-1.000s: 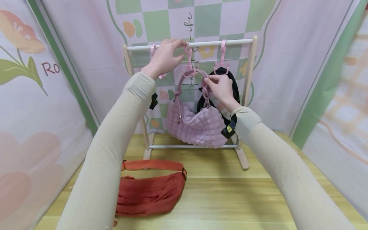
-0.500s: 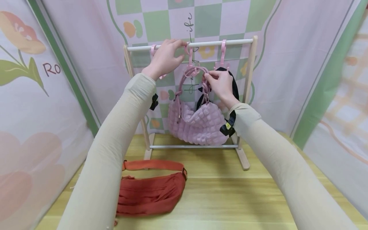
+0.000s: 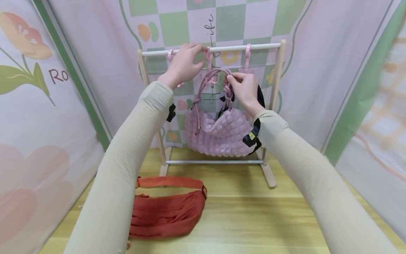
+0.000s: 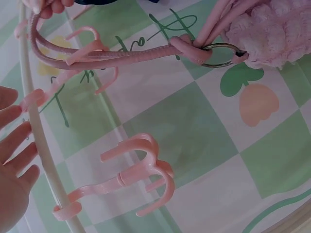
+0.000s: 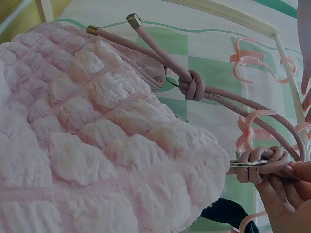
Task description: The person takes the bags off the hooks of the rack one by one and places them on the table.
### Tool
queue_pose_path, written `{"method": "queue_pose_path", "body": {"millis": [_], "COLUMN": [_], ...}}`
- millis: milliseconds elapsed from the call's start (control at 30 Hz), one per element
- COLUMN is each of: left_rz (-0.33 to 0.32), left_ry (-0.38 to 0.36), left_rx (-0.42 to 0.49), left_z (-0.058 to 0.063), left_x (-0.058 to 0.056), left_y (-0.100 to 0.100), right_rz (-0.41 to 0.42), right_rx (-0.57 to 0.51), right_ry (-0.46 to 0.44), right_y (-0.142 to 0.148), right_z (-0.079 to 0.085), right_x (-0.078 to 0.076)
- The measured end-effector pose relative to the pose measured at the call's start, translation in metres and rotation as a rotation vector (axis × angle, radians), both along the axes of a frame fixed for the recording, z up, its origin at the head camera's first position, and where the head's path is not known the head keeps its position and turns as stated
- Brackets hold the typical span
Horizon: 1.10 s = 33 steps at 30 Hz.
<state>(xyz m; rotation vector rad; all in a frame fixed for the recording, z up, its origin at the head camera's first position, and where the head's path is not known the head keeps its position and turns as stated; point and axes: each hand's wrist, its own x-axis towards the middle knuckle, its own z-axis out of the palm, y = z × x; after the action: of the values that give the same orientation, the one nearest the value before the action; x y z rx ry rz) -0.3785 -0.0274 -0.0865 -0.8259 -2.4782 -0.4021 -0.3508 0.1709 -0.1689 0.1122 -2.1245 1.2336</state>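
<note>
A quilted pink handbag point(image 3: 222, 135) hangs below my right hand point(image 3: 245, 90), whose thumb and fingers pinch its handle point(image 5: 265, 160) near the right-hand knot. The handle's loop is up around the prongs of the middle pink hook point(image 3: 211, 76); whether it rests on them I cannot tell. My left hand point(image 3: 187, 63) is at the white rail point(image 3: 228, 48), fingers extended, a fingertip touching the top of that hook. In the left wrist view, the spread fingers of this hand point(image 4: 14, 150) lie beside the rail and hold nothing.
Another pink hook point(image 4: 141, 174) hangs to the left, and a third hook point(image 3: 247, 58) to the right bears a black bag point(image 3: 260, 97), mostly hidden. A red-orange waist bag point(image 3: 168, 215) lies on the wooden table point(image 3: 241, 218) before the rack's foot point(image 3: 269, 176).
My right hand has risen with the pink handbag, so its handle loop stands higher against the middle hook and the bag's bottom has lifted above the lower bar. My left hand has stayed put.
</note>
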Motion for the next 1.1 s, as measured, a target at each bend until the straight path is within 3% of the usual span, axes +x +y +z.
{"method": "queue_pose_path", "body": {"millis": [600,1100], "left_rz": [0.007,0.009], "left_ry": [-0.002,-0.010], "left_rx": [-0.001,0.005], "left_z": [-0.001,-0.001], "left_x": [0.000,0.000], "left_y": [0.000,0.000], "right_rz": [0.191,0.130], "right_rx": [-0.240,-0.244], "right_ry": [0.046,0.034], "right_y": [0.003,0.004], "right_z": [0.014,0.025], "right_x": [0.009,0.014]}}
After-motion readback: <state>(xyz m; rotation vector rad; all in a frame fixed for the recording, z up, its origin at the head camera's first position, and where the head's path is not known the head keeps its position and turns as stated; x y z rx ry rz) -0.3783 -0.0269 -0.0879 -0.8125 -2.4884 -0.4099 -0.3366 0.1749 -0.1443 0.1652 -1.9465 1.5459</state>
